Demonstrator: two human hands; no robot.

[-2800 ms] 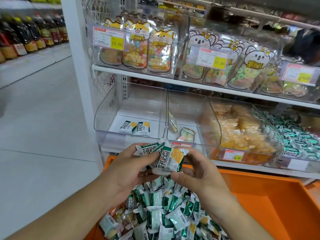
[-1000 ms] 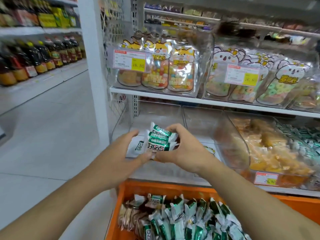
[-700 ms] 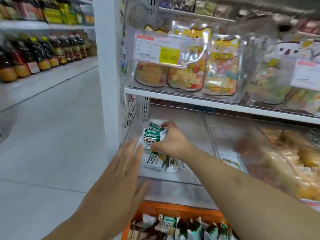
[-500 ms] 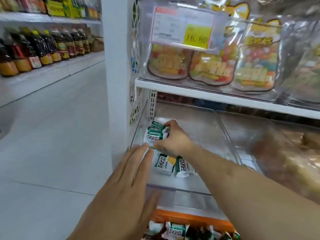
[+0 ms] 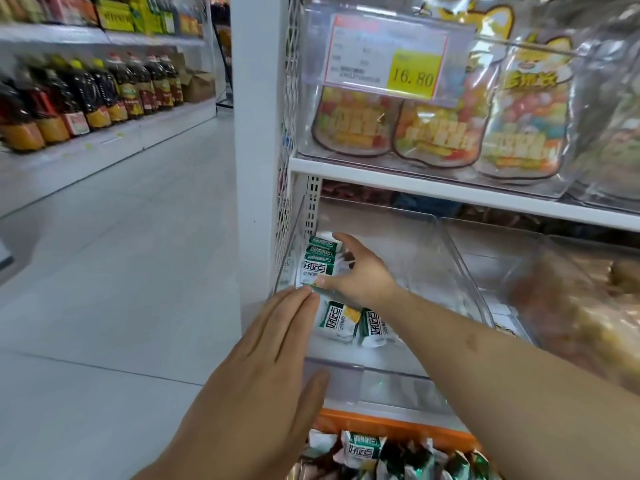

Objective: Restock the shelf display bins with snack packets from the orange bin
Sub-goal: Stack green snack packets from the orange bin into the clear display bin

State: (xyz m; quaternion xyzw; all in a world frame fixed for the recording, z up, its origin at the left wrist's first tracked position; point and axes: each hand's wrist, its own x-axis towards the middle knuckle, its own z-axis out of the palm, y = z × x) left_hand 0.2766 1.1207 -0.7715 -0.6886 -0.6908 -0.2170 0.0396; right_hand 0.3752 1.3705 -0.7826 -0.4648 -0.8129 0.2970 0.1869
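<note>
**Stack of packets going into the left-hand bin**

The person is at the placing step: the right hand (image 5: 360, 275) reaches into the clear display bin (image 5: 408, 370) at the left end of the lower shelf, fingers and thumb curled round a small stack of green-and-white snack packets (image 5: 318, 263). The stack sits against the bin's left wall, deep in the bin, and looks close to or on the floor of it, though I cannot tell whether it rests there. The left hand (image 5: 266, 368) hovers flat in front of the bin, fingers straight and held together, fingertips just beside the bottom edge of the stack and holding nothing.

Two loose packets (image 5: 353, 322) lie on the bin floor nearer the front, just under the right wrist. Below the shelf, the orange bin (image 5: 391, 427) shows its rim, with more of the same packets heaped inside.

To my eye the next move calls for letting the stack go gently so it stays upright against the wall, the flat left hand ready to steady it, then dropping back to the orange bin for another handful. The display bin has plenty of room left.
</note>
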